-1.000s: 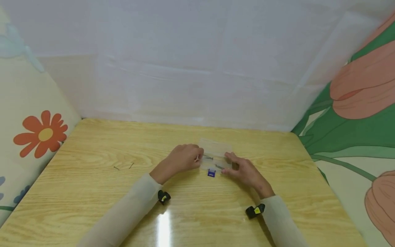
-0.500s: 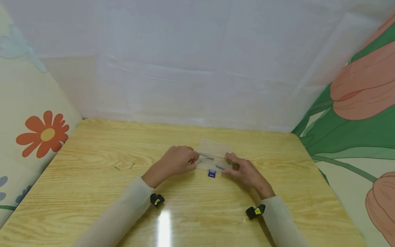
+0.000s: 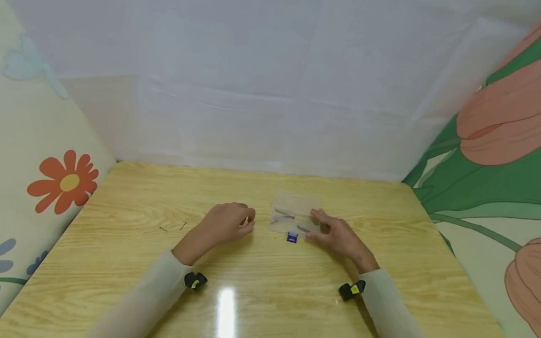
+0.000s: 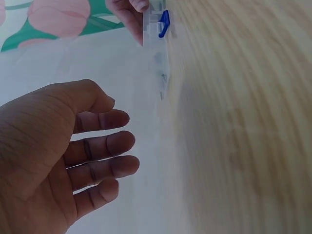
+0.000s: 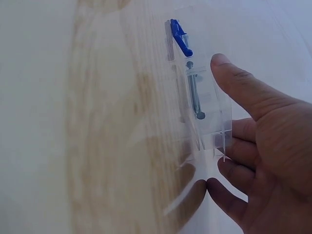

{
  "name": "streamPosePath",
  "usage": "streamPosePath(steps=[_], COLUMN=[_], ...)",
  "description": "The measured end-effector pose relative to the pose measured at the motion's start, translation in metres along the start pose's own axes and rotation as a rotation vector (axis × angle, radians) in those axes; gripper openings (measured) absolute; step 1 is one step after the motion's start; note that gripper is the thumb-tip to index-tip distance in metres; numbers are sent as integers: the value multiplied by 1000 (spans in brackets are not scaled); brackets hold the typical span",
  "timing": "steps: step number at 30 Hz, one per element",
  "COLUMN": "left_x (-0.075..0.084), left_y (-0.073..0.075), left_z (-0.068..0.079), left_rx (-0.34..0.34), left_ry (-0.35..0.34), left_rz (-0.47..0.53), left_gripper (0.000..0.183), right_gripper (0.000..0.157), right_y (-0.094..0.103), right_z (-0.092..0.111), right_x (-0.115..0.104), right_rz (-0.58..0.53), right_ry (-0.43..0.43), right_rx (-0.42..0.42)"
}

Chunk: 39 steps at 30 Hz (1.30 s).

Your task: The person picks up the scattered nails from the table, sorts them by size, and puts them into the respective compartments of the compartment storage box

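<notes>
A clear plastic box (image 3: 291, 226) with a blue latch (image 3: 292, 237) at its front lies on the table, its see-through lid (image 3: 297, 202) folded back behind it. Several nails (image 5: 194, 95) show inside. My right hand (image 3: 338, 234) grips the box's right side, thumb at the front and fingers behind, as the right wrist view shows too. To the left of the box, my left hand (image 3: 224, 223) is apart from it. In the left wrist view its fingers (image 4: 102, 146) are loosely bent, with nothing between them and the thumb.
Two loose nails, one dark nail (image 3: 163, 229) and another nail (image 3: 183, 226), lie on the wooden table (image 3: 270, 291) left of my left hand. A white sheet (image 3: 253, 94) hangs behind the table, with flower-printed panels (image 3: 498, 141) at both sides.
My left hand has drawn away from the box's left side and moved left towards the loose nails. A small nail now shows at the box's left end. The right hand stays on the box.
</notes>
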<state>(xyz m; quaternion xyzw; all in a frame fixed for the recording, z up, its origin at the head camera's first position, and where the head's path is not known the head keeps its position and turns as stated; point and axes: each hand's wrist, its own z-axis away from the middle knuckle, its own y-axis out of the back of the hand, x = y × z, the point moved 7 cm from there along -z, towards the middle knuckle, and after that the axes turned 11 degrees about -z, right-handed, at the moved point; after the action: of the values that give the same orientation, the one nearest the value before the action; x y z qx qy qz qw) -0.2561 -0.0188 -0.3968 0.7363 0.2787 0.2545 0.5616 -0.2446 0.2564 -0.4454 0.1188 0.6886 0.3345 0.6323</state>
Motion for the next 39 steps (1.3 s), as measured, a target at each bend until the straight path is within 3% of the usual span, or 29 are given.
streamPosePath(steps=[11,20,25,33,39], left_x=[-43,-78,-94,-119,-130], left_y=[2,12,17,19,15], left_z=[34,72,92,124,138], left_rx=[-49,-41,-68,-94,-144], left_ry=[127,201,265,338,354], left_rz=[34,30,27,-42,-82], left_gripper=[9,7,15,14,14], right_gripper=[79,81,81,80,81], right_y=[0,-2,0,-1,-1], right_z=[-1,-1,1,0,0], right_x=[1,3,4,2,4], right_rz=[4,-20,-18,-2,-1], right_ry=[-9,-25,-35,-35,-38], right_rx=[4,1,4,2,4])
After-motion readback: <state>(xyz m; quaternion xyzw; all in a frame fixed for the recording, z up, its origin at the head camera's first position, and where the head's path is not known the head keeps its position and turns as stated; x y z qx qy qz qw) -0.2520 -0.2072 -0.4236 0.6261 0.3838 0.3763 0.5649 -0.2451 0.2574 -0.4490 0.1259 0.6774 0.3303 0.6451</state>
